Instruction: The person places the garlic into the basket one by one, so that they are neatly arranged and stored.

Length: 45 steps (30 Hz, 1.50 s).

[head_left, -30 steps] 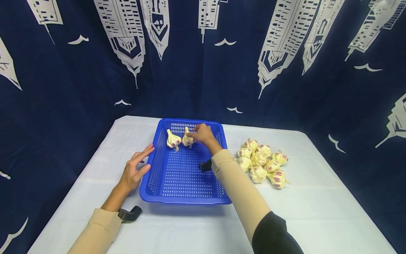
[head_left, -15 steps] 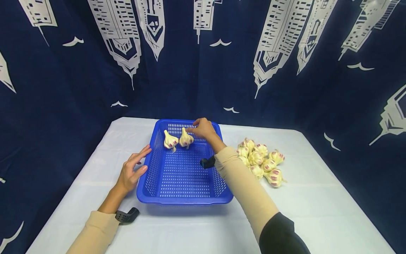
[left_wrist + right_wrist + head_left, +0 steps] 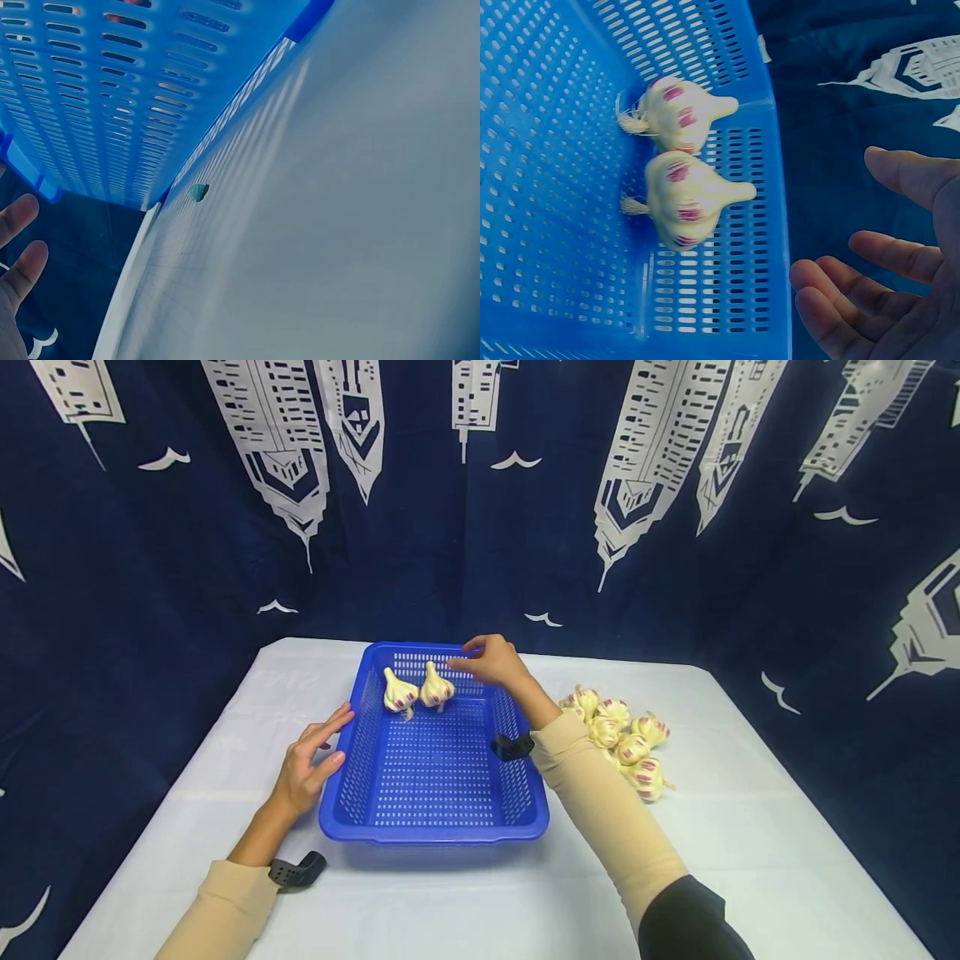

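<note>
Two garlic bulbs lie side by side against the far wall of a blue perforated plastic basket (image 3: 433, 835), stems pointing away: the left garlic bulb (image 3: 401, 695) and the right garlic bulb (image 3: 437, 687). My right hand (image 3: 495, 662) is over the far right part of the basket, holding nothing. In the right wrist view its fingers (image 3: 900, 255) are spread and apart from both bulbs. My left hand (image 3: 306, 768) rests along the basket's left rim with relaxed fingers; part of it (image 3: 19, 274) shows beside the basket wall in the left wrist view.
A pile of several garlic bulbs (image 3: 632, 748) sits on the white table (image 3: 735, 827) right of the basket, partly hidden by my right sleeve. A dark blue curtain (image 3: 420, 568) with white building prints hangs behind. A small green piece (image 3: 199, 192) lies under the basket's edge.
My right hand has let go of the right garlic bulb and drawn back up and to the right. The left hand stays at the rim; the whole view has shifted slightly.
</note>
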### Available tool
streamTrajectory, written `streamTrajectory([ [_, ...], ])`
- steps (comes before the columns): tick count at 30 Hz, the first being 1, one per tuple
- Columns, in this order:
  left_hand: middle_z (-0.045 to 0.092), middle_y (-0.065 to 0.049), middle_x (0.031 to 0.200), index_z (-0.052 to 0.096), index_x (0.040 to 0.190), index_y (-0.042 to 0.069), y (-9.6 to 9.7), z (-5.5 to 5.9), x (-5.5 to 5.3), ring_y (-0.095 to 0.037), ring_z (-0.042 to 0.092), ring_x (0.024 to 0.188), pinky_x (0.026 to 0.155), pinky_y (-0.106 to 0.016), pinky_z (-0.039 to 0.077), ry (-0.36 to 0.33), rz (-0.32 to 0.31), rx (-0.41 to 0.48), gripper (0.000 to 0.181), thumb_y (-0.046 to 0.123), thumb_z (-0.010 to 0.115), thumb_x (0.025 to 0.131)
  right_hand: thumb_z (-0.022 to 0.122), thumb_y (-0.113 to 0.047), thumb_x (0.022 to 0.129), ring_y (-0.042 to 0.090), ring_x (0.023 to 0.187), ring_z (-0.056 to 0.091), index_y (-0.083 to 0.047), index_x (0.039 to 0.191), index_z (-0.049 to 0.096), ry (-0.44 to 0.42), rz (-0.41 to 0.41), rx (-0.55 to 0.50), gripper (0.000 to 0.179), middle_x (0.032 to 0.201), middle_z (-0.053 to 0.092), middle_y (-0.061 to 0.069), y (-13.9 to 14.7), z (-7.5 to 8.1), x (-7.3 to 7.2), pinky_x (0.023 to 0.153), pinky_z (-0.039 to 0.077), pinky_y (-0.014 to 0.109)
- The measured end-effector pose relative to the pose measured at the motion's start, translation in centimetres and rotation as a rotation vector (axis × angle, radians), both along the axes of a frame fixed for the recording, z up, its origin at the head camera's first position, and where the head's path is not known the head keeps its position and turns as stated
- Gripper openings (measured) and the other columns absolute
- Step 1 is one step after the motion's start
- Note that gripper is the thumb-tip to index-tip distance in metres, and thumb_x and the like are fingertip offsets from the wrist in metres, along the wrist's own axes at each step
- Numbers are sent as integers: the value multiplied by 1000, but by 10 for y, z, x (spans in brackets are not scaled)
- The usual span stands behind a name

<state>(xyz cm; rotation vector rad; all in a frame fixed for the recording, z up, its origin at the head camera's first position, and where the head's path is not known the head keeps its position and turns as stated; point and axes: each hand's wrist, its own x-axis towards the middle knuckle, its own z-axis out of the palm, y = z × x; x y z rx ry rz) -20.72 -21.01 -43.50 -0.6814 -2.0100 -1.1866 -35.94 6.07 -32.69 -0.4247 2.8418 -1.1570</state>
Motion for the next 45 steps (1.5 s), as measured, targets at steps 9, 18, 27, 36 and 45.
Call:
streamTrajectory([
  [9,54,-21,140,61,130,-5,-18,-31,-20,-18,55,103,73,-32,40,-24,14,-9,55,7,54,76,75,-35,86,30,86,71,1,127,63,-3,47,-110,56,113,67,20,12,5,15,74,57,33],
  [18,54,-23,139,61,129,-7,-19,-37,-24,-21,55,102,71,-34,40,-10,-1,-11,56,6,55,75,75,-25,87,28,86,70,3,129,61,-21,83,-218,52,107,68,20,32,1,31,79,57,39],
  [27,54,-19,141,61,131,-3,-18,-30,-22,-17,55,102,72,-34,40,-20,-3,-17,56,8,55,77,77,-21,86,30,85,70,-1,130,61,-11,74,-286,51,106,70,19,59,-2,42,76,57,35],
  [36,54,-21,139,61,130,-5,-19,-32,-23,-19,55,102,71,-35,40,-15,0,-6,56,7,54,76,75,-13,87,32,95,69,3,132,58,-5,65,-414,51,114,67,26,78,-8,54,84,55,49],
  [45,54,-23,138,61,129,-7,-18,-35,-25,-21,56,102,70,-37,40,-10,8,-3,56,6,54,74,74,-17,88,40,100,67,4,133,56,1,48,-412,52,114,66,27,98,-14,59,80,56,40],
])
